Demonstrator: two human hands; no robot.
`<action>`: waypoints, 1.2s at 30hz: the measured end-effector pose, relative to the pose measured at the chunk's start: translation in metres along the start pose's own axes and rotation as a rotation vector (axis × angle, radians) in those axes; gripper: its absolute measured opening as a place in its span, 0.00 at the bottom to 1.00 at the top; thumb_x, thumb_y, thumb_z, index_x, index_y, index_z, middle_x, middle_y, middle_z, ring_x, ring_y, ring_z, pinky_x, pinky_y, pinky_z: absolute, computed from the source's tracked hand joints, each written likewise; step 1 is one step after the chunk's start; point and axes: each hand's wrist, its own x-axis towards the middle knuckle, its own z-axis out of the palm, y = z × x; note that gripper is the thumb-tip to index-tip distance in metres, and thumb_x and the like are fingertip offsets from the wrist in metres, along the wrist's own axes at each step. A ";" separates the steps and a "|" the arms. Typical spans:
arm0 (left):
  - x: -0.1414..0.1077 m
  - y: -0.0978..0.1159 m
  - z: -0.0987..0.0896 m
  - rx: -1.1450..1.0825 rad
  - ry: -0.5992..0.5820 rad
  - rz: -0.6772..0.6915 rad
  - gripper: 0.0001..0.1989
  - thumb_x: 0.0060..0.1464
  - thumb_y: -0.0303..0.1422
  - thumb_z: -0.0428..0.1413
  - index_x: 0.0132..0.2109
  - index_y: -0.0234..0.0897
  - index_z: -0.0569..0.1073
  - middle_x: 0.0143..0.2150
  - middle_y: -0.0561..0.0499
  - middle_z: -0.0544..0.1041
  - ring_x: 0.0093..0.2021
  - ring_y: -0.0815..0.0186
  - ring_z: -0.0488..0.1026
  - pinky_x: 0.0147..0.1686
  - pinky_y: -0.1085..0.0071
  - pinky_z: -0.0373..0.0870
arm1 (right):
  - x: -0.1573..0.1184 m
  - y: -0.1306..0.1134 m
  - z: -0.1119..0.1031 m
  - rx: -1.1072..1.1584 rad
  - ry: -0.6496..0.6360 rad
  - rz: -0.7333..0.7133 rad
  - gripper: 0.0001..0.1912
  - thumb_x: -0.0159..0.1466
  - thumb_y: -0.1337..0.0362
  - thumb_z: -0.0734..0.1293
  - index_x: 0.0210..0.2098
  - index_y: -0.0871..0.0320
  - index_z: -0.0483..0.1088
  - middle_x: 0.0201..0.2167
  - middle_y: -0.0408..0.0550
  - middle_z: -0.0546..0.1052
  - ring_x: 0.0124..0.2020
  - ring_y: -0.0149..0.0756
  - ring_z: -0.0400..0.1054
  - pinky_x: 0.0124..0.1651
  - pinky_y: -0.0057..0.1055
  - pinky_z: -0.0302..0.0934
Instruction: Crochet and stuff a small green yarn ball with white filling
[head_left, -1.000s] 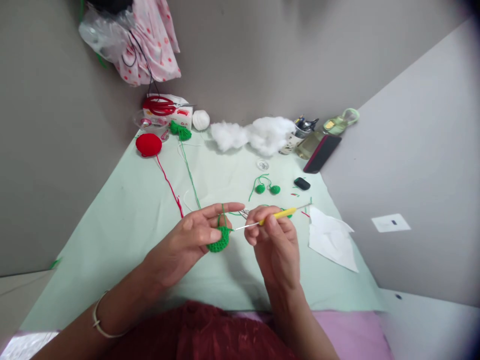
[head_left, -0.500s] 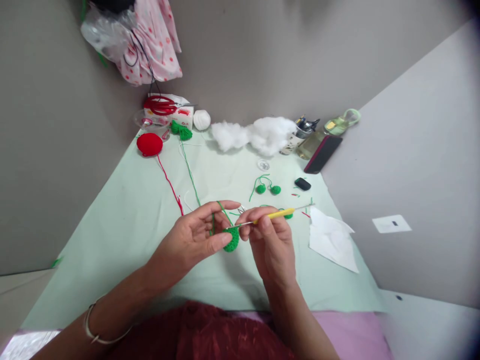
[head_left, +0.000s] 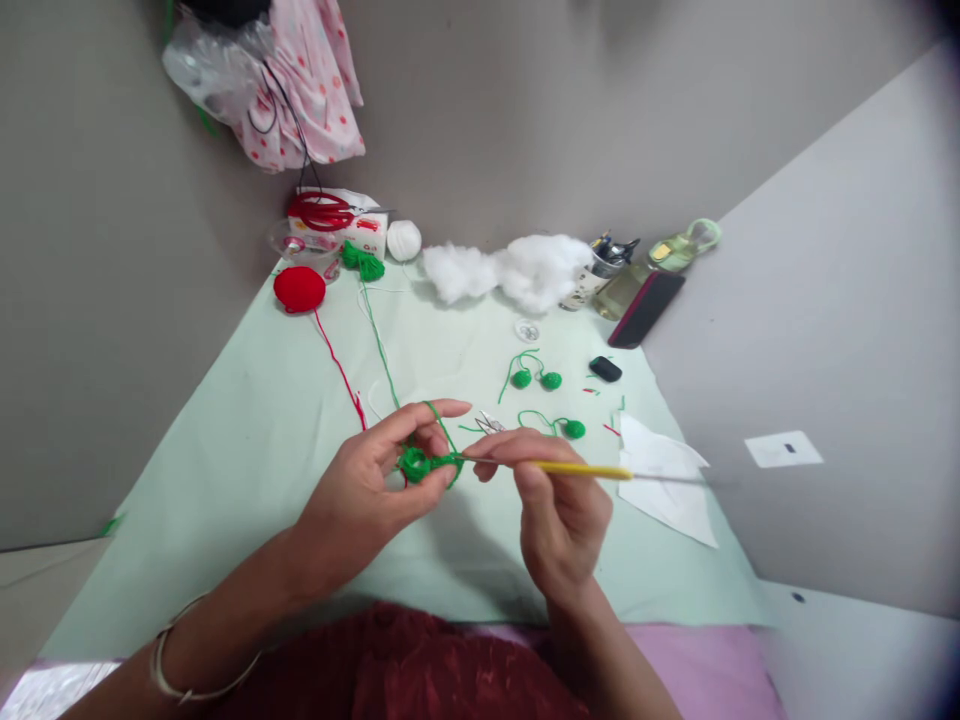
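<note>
My left hand (head_left: 382,460) pinches a small green crochet piece (head_left: 415,464) between thumb and fingers. Green working yarn (head_left: 445,430) loops over its raised index finger and runs down to the piece. A crochet hook with a yellow handle (head_left: 581,469) lies in my right hand (head_left: 566,500), held between thumb and fingers. Its metal tip reaches the green stitches at my left fingertips; the exact loop it is in is too small to tell. From my left hand the green strand leads back to a green yarn skein (head_left: 364,262).
Small green crocheted balls (head_left: 551,381) and a phone-like dark slab (head_left: 646,308) are on the right. White stuffing (head_left: 540,270) lies at the back, near a white yarn ball (head_left: 404,241). Red yarn (head_left: 299,289) and red scissors (head_left: 322,212) are back left; white paper (head_left: 664,480) lies right.
My left hand has tilted the green piece, so its hollow side now shows. My right hand has shifted slightly right and down, and the hook now lies with its back end lower.
</note>
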 end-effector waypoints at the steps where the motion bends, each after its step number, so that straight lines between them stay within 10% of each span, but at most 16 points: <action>1: 0.000 0.000 0.001 0.023 0.017 0.012 0.20 0.59 0.29 0.62 0.57 0.52 0.79 0.38 0.55 0.71 0.42 0.67 0.72 0.47 0.69 0.69 | 0.000 -0.001 0.000 -0.069 -0.030 -0.058 0.12 0.74 0.71 0.62 0.48 0.55 0.76 0.41 0.49 0.83 0.41 0.36 0.77 0.43 0.37 0.72; 7: 0.001 -0.001 0.001 0.048 0.061 0.058 0.22 0.57 0.28 0.63 0.58 0.51 0.79 0.37 0.56 0.72 0.40 0.68 0.71 0.47 0.71 0.68 | -0.002 0.004 0.000 -0.288 -0.089 -0.273 0.12 0.74 0.71 0.61 0.50 0.55 0.75 0.41 0.51 0.83 0.43 0.38 0.79 0.42 0.37 0.74; 13: 0.003 -0.003 0.004 -0.408 -0.084 -0.139 0.27 0.55 0.33 0.68 0.62 0.50 0.77 0.37 0.56 0.73 0.39 0.69 0.70 0.44 0.72 0.69 | -0.008 0.011 0.011 -0.740 -0.007 -0.566 0.15 0.67 0.77 0.68 0.50 0.58 0.78 0.46 0.55 0.82 0.47 0.40 0.77 0.46 0.36 0.75; 23: 0.010 -0.001 0.003 -0.502 -0.118 -0.136 0.22 0.55 0.32 0.68 0.57 0.45 0.81 0.38 0.54 0.74 0.35 0.70 0.68 0.41 0.70 0.68 | 0.006 0.011 0.010 0.205 0.156 0.169 0.08 0.73 0.62 0.66 0.40 0.52 0.79 0.34 0.46 0.80 0.29 0.34 0.71 0.32 0.35 0.69; 36: 0.010 -0.003 -0.006 -0.292 -0.053 -0.070 0.27 0.56 0.33 0.67 0.63 0.44 0.76 0.35 0.55 0.71 0.32 0.70 0.67 0.28 0.74 0.64 | 0.007 0.005 0.007 0.211 0.201 0.187 0.09 0.72 0.63 0.67 0.40 0.53 0.81 0.33 0.46 0.80 0.27 0.32 0.71 0.31 0.33 0.67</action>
